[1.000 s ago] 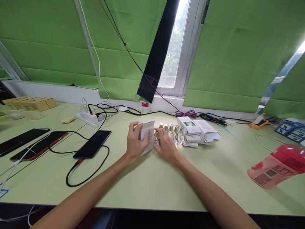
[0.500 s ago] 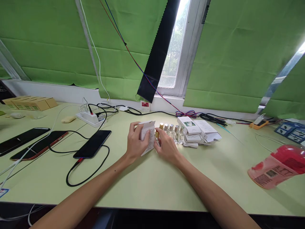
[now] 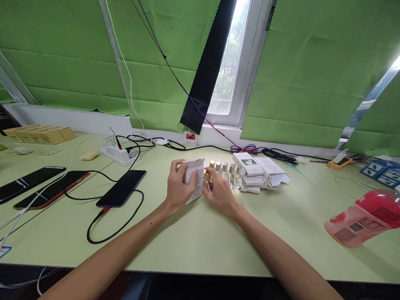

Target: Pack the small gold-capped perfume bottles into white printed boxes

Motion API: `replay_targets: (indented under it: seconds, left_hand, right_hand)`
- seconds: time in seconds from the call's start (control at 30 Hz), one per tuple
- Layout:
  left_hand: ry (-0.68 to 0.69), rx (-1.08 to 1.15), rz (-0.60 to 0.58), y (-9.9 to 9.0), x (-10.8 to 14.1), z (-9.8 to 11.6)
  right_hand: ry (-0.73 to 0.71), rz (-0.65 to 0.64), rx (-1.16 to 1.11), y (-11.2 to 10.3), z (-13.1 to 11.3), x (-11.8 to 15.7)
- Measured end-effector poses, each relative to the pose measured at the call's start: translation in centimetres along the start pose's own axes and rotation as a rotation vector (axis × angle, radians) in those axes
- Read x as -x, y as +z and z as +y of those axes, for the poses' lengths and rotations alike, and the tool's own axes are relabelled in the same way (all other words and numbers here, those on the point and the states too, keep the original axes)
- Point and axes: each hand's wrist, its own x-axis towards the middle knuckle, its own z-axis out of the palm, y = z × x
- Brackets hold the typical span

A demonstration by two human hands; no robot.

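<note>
My left hand (image 3: 181,183) is closed around a small white carton (image 3: 196,183) with printed text on its side, held upright just above the table. To its right, my right hand (image 3: 220,189) curls its thumb and index finger around a small gold-capped perfume bottle (image 3: 207,176); the fingers partly cover the glass. Behind that hand stands a row of several small clear bottles (image 3: 231,175), most with silver caps and one with a gold cap (image 3: 212,164). White cartons (image 3: 250,168) are piled beside the row, with opened or flattened ones on the right.
A black phone (image 3: 121,188) on a cable lies left, with two more phones beyond it. A power strip (image 3: 117,154), tangled cables and yellow boxes (image 3: 40,134) line the back. Right are a pink-red container (image 3: 359,218), an orange device (image 3: 340,162) and blue boxes (image 3: 379,171).
The gold-capped bottle at my right fingers has shifted slightly to the right, and more of it shows. My left hand and the carton have barely moved.
</note>
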Motion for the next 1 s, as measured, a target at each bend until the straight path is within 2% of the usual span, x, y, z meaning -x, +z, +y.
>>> replay_targets:
  seconds: [1.0]
  left_hand:
    - [0.003, 0.003, -0.025, -0.05, 0.04, 0.33]
  right_hand:
    - [0.015, 0.069, 0.014, 0.24, 0.01, -0.01]
